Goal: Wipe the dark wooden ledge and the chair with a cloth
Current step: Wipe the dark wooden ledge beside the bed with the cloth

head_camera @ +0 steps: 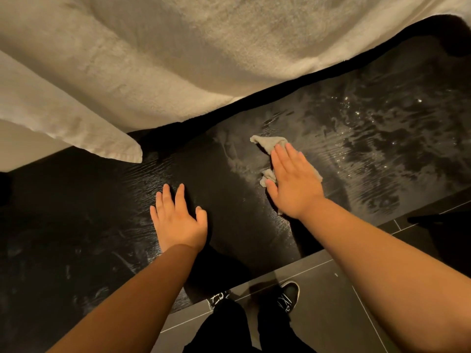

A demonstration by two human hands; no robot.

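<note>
The dark wooden ledge [89,212] runs across the view from lower left to upper right, with wet streaks and droplets on its right half. A small beige cloth [267,145] lies crumpled on the ledge near the middle. My right hand [293,182] lies flat on the cloth with straight fingers, pressing it to the wood. My left hand [178,220] rests flat on the bare ledge, fingers spread, a little to the left and nearer to me. No chair is in view.
A thick white towel or bedcover [153,59] hangs over the far side of the ledge, one corner [125,151] drooping onto it at left. Grey floor tiles [331,301] and my dark shoes [288,296] lie below the ledge's near edge.
</note>
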